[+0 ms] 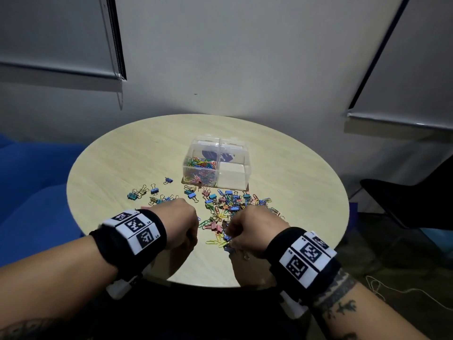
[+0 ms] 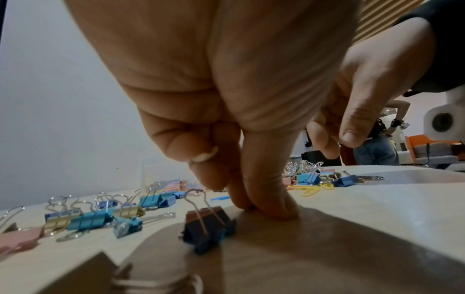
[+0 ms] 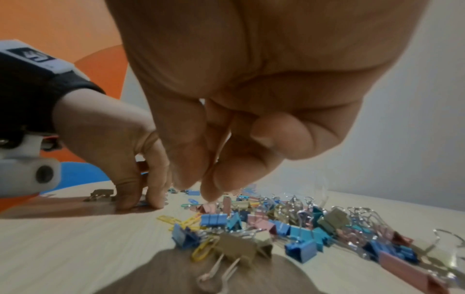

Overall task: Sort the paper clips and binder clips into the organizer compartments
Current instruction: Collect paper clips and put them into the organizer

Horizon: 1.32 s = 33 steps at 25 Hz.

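Note:
A clear organizer (image 1: 242, 173) stands on the round table (image 1: 122, 155), and its left compartments hold coloured paper clips (image 1: 199, 168). A mixed pile of binder clips and paper clips (image 1: 228, 204) (image 3: 276, 222) lies in front of it. More binder clips (image 1: 147, 192) (image 2: 88, 218) are scattered to the left. My left hand (image 1: 181, 224) (image 2: 254, 206) (image 3: 141, 197) pinches thumb and finger down on the tabletop, over what looks like a small blue paper clip. A dark blue binder clip (image 2: 208, 226) lies just beside it. My right hand (image 1: 245, 231) (image 3: 201, 191) (image 2: 337, 143) hovers with curled fingers just over the pile's near edge, with nothing seen between them.
A blue seat (image 1: 29, 192) stands to the left of the table and a black chair (image 1: 416, 200) to the right. The wall rises just behind the table. The table's near edge runs under both wrists. A person (image 2: 377, 151) stands far off in the left wrist view.

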Each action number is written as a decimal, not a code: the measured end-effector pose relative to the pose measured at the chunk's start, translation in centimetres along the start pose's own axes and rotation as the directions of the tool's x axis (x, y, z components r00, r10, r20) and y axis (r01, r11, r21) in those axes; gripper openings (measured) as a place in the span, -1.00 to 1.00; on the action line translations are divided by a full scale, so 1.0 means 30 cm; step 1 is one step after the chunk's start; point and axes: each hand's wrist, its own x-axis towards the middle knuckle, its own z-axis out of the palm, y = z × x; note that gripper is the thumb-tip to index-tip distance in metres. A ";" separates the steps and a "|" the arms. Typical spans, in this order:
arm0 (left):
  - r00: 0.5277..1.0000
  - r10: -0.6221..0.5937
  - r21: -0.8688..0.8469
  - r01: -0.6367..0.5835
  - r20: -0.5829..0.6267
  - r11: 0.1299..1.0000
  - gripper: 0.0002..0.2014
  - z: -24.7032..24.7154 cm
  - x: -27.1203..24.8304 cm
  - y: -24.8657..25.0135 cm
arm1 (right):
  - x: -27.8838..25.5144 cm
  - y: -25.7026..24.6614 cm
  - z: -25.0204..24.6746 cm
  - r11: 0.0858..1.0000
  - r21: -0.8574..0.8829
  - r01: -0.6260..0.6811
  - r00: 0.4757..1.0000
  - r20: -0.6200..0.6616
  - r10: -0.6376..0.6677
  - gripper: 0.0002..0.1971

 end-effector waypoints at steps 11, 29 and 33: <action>0.991 0.076 0.212 -0.098 0.111 0.972 -0.75 0.021 0.023 0.000 | 0.123 -0.103 0.030 0.968 -0.244 -0.057 0.998 0.020 0.064 -0.67; 0.982 -0.179 -0.811 0.150 0.058 0.565 -0.74 -0.075 0.087 -0.094 | 0.188 -0.073 0.031 0.991 -0.132 -0.007 0.996 0.083 0.018 -0.80; 0.960 -0.199 -0.958 0.230 0.196 0.170 -0.74 -0.091 0.114 -0.109 | 0.197 -0.017 -0.034 0.988 0.147 -0.057 0.998 -0.007 0.058 -0.93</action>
